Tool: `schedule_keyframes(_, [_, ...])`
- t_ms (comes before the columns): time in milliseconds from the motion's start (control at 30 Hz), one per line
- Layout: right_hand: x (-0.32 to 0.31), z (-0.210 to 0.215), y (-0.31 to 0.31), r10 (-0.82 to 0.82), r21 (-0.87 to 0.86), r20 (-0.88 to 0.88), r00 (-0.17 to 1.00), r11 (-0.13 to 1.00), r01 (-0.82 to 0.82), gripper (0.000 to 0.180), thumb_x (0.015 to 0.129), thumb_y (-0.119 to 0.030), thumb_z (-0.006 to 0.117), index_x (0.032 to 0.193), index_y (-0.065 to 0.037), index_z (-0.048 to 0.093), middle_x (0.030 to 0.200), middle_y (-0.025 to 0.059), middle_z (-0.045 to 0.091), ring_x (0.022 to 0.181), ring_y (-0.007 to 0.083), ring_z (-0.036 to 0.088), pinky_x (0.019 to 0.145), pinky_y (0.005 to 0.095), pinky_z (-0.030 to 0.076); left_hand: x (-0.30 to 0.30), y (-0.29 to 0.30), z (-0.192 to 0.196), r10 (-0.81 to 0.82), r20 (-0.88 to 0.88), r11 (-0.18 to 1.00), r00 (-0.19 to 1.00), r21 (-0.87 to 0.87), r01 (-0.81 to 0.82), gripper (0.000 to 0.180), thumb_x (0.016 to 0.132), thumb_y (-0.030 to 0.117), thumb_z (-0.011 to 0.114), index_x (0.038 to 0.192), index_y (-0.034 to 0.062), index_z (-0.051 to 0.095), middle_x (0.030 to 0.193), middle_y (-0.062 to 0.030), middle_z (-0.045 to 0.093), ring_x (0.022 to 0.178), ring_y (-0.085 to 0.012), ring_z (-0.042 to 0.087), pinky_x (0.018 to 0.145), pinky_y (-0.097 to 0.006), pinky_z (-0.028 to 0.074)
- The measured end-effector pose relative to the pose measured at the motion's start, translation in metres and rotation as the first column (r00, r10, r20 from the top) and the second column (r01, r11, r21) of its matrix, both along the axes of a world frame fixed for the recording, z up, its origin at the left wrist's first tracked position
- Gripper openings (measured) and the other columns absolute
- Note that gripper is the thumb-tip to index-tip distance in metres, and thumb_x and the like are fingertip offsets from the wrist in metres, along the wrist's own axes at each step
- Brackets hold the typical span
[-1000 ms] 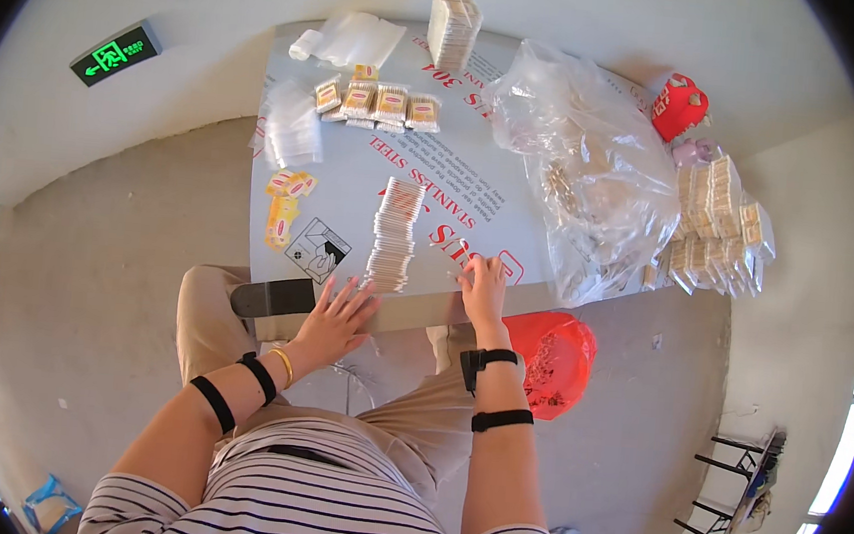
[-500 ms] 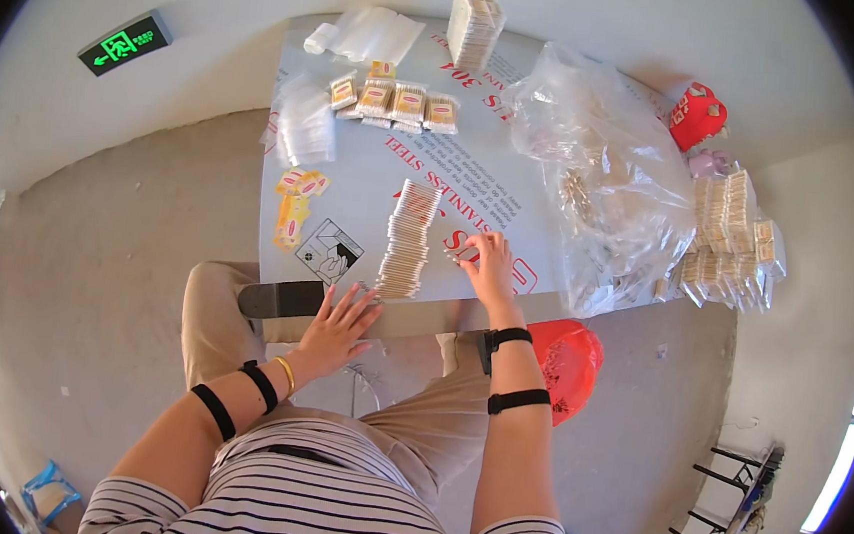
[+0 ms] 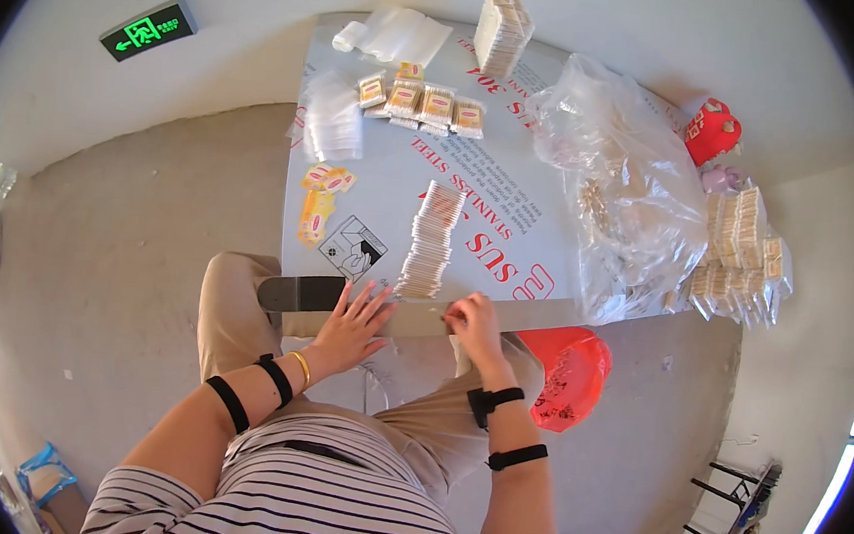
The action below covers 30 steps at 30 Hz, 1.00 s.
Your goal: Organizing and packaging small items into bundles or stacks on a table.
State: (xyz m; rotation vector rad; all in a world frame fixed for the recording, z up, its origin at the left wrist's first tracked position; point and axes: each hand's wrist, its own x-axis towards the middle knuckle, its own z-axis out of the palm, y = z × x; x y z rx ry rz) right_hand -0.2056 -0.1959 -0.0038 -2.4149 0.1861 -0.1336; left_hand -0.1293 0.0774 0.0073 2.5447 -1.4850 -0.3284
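Cardboard stack [image 3: 431,242] lies just beyond both hands on table [image 3: 513,198]. Left hand [image 3: 354,322] spread flat, empty, at stack's near end. Right hand [image 3: 473,323] curled; contents cannot be told. Stack's near end should be kept squared.

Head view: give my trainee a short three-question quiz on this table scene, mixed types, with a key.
1. True or false: the left hand lies flat with fingers spread at the table's near edge.
2. The long row of small packets runs away from: A the near edge, B the clear bag.
3. What colour is the plastic bag on the floor beside the right hand?

Key: 1 true; 2 A; 3 red.
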Motion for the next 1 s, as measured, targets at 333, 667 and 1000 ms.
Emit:
schedule_keyframes(333, [0.033,0.011,0.051,-0.042,-0.18,0.135,0.99,0.981,0.066,0.025,0.072,-0.012,0.079,0.083,-0.011,0.056,0.085,0.0052,0.054,0.087,0.029,0.054,0.076,0.0425,0.041,-0.006,-0.022,-0.002,-0.038,0.054,0.999,0.998,-0.013,0.039,0.079,0.094,0.048,0.053,0.156,0.0091,0.022,0.163,-0.0095,0.017,0.151,-0.0279,0.013,0.12,-0.057,0.007])
schedule_keyframes(667, [-0.025,0.012,0.046,-0.29,-0.017,0.111,0.951,0.956,0.294,0.017,0.078,-0.005,0.072,0.088,-0.007,0.059,0.086,0.0084,0.057,0.083,0.0289,0.055,0.076,0.0414,0.044,-0.004,-0.046,-0.013,-0.003,0.113,0.999,0.994,0.035,-0.001,0.08,0.096,0.052,0.046,0.155,0.0036,0.021,0.164,-0.0092,0.016,0.152,-0.0239,0.011,0.121,-0.054,0.003])
schedule_keyframes(1000, [-0.024,0.001,0.063,-0.322,0.017,0.127,0.938,0.946,0.323,0.022,0.079,-0.007,0.069,0.1,-0.01,0.061,0.094,0.0122,0.057,0.092,0.0349,0.055,0.078,0.0458,0.046,-0.014,-0.056,-0.004,0.069,0.063,0.998,0.996,0.003,-0.069,0.081,0.096,0.052,0.046,0.154,0.0015,0.022,0.163,-0.0134,0.019,0.152,-0.0248,0.012,0.121,-0.053,0.002])
